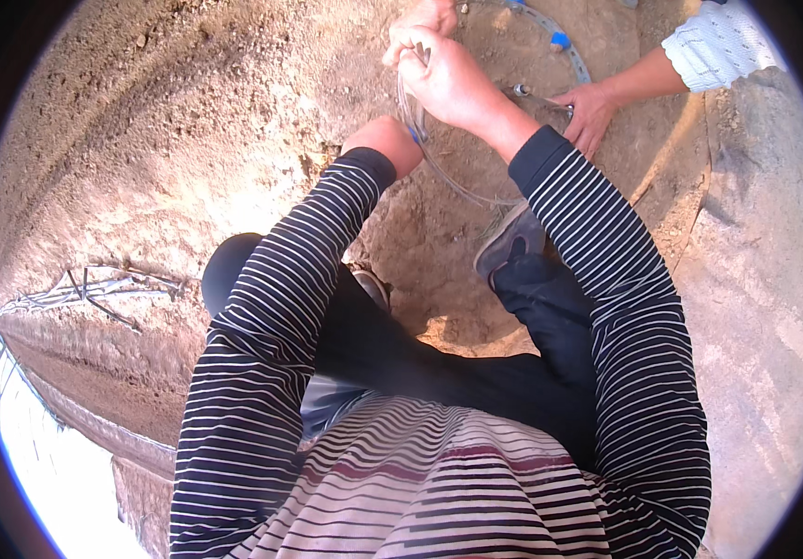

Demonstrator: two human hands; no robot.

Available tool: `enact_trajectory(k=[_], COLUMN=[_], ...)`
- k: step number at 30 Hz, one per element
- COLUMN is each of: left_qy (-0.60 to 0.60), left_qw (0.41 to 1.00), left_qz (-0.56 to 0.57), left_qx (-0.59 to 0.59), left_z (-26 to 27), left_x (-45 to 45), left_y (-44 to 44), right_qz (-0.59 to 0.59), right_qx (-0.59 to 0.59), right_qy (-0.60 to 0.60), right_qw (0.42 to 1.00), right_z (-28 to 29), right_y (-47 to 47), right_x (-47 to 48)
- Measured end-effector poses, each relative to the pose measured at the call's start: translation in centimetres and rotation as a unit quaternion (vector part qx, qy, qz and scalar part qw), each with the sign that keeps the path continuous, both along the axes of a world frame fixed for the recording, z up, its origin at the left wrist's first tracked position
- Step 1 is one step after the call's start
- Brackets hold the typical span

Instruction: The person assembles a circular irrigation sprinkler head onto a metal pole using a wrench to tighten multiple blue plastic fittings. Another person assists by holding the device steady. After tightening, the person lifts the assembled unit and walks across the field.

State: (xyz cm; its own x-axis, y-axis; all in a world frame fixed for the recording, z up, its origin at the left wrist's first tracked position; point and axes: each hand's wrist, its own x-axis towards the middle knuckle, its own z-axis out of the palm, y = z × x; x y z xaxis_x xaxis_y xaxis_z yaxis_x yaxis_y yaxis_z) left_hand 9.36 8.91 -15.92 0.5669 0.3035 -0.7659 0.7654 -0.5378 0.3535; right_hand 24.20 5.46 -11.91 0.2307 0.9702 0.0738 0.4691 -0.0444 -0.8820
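Note:
A ring of clear plastic tubing (457, 187) with blue bands lies over the bare soil in front of me. My right hand (447, 80) is closed around part of it, with a small dark piece showing between the fingers that I cannot make out. Lower and to the left, my left hand (389, 140) is bent in a fist at the tubing, beside a blue band (413, 135); its fingers are mostly hidden. Another person's hand (429, 15) meets my right hand at the top. A hand (591, 115) from a white sleeve touches the ring's right side, near a metal fitting (521, 90).
My shoes (511, 241) stand on the soil below the ring. A rough earth bank (164, 126) rises at the left, with dry twigs (104, 290) on it. A pale, flat surface (758, 293) stretches along the right.

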Motion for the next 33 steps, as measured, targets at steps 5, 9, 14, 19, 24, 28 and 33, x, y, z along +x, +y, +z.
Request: enact_trajectory(k=[5, 9, 14, 19, 24, 28, 33], left_qy=[0.027, 0.023, 0.014, 0.000, -0.060, -0.013, -0.047], left_qw=[0.999, 0.999, 0.999, 0.999, 0.996, 1.000, 0.998], left_qz=[0.035, 0.034, 0.036, 0.042, 0.046, -0.009, 0.027], left_qx=[-0.002, 0.001, 0.016, 0.011, 0.039, -0.020, -0.015], left_z=[2.1, 2.6, 0.5, -0.7, 0.7, 0.5, 0.3], left_x=[0.5, 0.5, 0.1, -1.2, -0.5, -0.1, -0.3], left_y=[0.0, -0.1, -0.3, -1.4, -0.2, 0.5, 0.8], right_qz=[0.009, 0.013, 0.023, 0.056, 0.028, 0.051, 0.102], right_qx=[-0.004, -0.084, -0.078, -0.154, -0.238, -0.138, -0.237], right_qy=[-0.052, -0.006, 0.008, -0.064, 0.078, -0.002, -0.212], right_qw=[0.999, 0.996, 0.997, 0.984, 0.968, 0.989, 0.943], right_z=[-2.0, -2.6, -4.6, -3.5, 4.7, 11.4, 16.9], right_y=[1.7, 2.5, 3.8, 4.2, 5.2, 2.6, -7.1], right_x=[0.3, 0.3, 0.6, 0.7, -0.6, 2.1, 8.3])
